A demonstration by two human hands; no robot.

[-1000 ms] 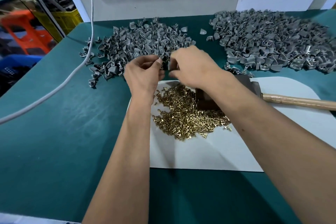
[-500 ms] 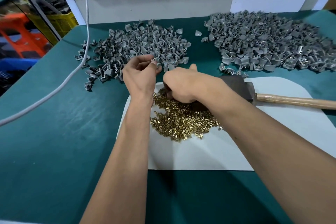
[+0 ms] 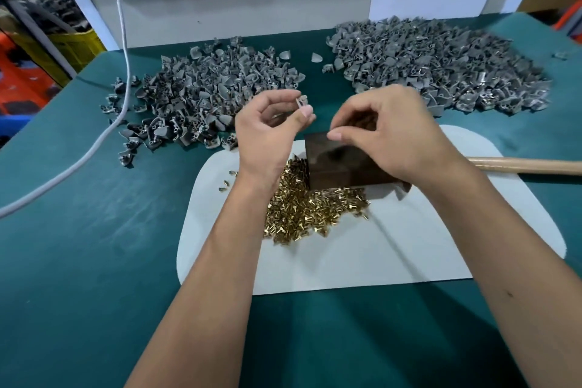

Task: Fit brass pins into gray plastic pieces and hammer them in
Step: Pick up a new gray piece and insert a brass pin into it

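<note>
My left hand (image 3: 271,132) pinches one small gray plastic piece (image 3: 301,102) between thumb and forefinger, raised above the table. My right hand (image 3: 390,129) hovers just to its right with fingers curled and thumb pressed to them. Something brown like brass pins shows inside its grip. Below both hands a pile of brass pins (image 3: 308,211) lies on a white mat (image 3: 393,258). The hammer's dark block head (image 3: 340,167) sits on the mat under my right hand, and its wooden handle (image 3: 529,165) points right.
A heap of gray plastic pieces (image 3: 201,98) lies at the back left and a larger heap (image 3: 441,66) at the back right, both on the green table (image 3: 94,246). A white cable (image 3: 122,41) hangs down and runs across the left side. A grey wall panel stands behind.
My right hand has lifted from the brass pin pile and come up level with my left hand. My left hand has kept hold of the gray piece and risen slightly.
</note>
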